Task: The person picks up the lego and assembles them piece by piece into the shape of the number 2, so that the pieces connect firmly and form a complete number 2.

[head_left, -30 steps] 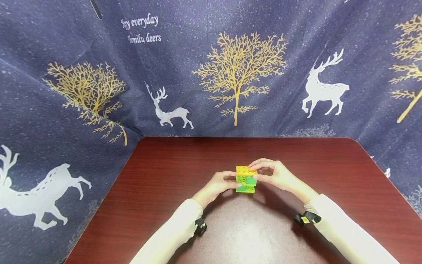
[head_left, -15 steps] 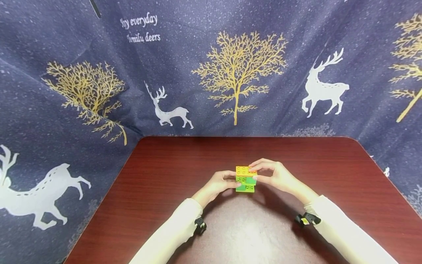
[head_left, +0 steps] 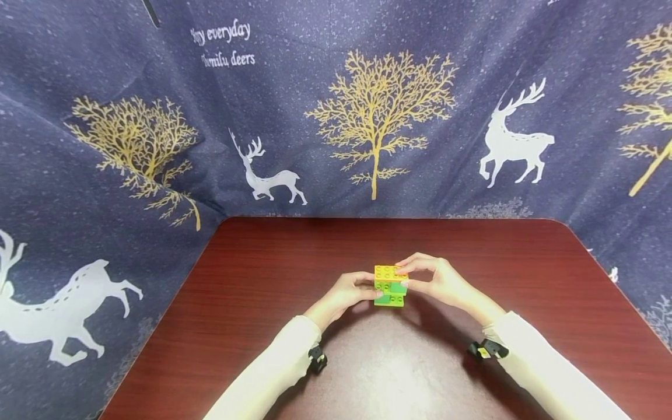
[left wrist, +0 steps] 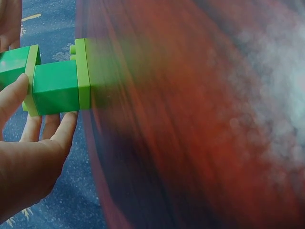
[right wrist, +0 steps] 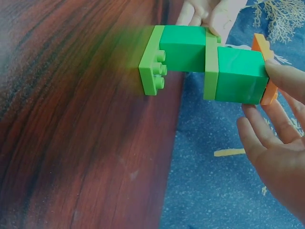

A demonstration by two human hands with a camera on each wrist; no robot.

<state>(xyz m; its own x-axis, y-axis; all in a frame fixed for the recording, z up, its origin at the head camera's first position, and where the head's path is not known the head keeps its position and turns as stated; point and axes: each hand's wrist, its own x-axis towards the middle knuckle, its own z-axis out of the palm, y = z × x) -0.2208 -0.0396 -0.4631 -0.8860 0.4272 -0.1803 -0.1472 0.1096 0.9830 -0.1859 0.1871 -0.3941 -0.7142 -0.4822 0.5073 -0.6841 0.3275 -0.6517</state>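
Observation:
A stack of toy building bricks stands upright between the hands on the table. Its bottom is a lime green plate (right wrist: 151,62) with bare studs showing on one half. On the other half sits a green block (left wrist: 55,88), topped by a second lime plate (right wrist: 210,67). Above that comes another green block (right wrist: 242,76), set off to the right, under an orange plate (head_left: 385,272). My left hand (head_left: 343,293) grips the stack from the left, thumb at the middle plate. My right hand (head_left: 441,280) pinches the orange plate at its right end, thumb in front.
The reddish-brown table (head_left: 283,245) spreads out around the stack, glossy with glare near the front. A dark blue cloth (head_left: 430,175) with deer and trees hangs behind it. Each wrist wears a black strap with a camera (head_left: 487,349).

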